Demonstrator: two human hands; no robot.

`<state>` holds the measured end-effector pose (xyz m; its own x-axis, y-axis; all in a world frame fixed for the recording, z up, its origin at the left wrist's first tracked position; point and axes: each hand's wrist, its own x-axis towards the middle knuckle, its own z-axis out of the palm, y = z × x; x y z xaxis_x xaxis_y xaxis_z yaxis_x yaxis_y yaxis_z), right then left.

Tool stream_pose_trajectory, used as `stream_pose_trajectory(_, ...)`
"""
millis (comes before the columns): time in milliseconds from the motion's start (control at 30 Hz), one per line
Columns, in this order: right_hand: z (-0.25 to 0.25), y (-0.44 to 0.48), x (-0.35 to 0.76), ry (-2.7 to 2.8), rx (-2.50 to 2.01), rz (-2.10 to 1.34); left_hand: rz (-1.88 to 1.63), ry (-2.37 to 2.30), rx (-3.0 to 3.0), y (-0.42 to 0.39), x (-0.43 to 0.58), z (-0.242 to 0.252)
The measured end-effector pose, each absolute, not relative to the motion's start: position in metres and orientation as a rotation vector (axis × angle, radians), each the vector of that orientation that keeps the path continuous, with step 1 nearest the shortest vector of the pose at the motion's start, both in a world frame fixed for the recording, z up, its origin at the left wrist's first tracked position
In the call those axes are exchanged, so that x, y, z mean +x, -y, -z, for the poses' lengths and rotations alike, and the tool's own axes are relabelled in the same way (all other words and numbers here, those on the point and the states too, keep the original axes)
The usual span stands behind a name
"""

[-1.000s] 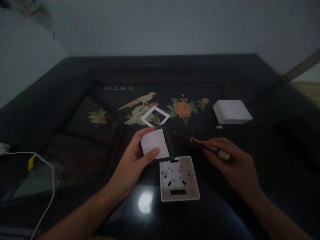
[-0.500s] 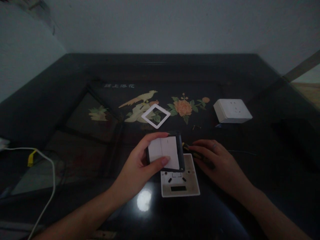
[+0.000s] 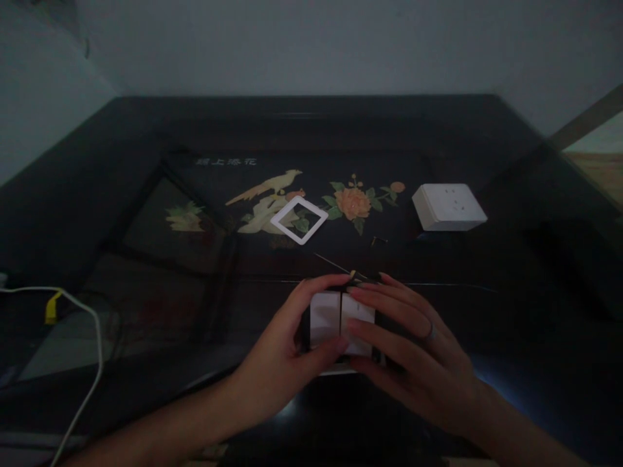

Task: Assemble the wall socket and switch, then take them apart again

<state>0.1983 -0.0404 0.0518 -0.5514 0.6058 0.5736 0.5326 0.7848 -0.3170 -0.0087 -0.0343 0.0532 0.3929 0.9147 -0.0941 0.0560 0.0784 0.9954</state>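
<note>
1. Facing us across the top of the frame is a dim, pale wall, with a second wall meeting it at upper left.
2. Below it we see a glossy black table, its dark surface catching reflections at left and lower centre.
3. Across its middle runs a bird-and-flower picture, with characters above the bird.
4. At lower centre our left hand grips the left side of a white two-part switch, thumb across its face; our right hand has its fingers closed over the right side.
5. A white cable curves down the left edge.
6. Right of centre we have a white socket box.
7. A square white surround lies flat over the picture near centre.
8. A screwdriver pokes out above our fingers; we cannot tell which of them hold it.
9. A yellow tag hangs on the cable.
10. Small screws lie below the flower.
</note>
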Motion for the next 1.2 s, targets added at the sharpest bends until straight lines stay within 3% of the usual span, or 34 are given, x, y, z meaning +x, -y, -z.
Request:
stream_pose_trajectory(200,-0.059,0.040,0.209,2.144,-0.881,-0.205,-0.810,-0.923,1.160,0.032,-0.007,-0.060)
stream_pose_trajectory(400,-0.042,0.010,0.240,1.883,-1.492,-0.183,-0.831,-0.954,1.094,0.024,-0.010,-0.059)
stream_pose_trajectory(567,-0.018,-0.007,0.252,1.948,-1.658,-0.094,-0.873,-0.980,1.048,0.019,-0.014,-0.055)
stream_pose_trajectory(1200,-0.024,0.009,0.237,2.278,-1.488,-0.122,-1.145,-1.060,0.926,-0.008,-0.022,-0.048)
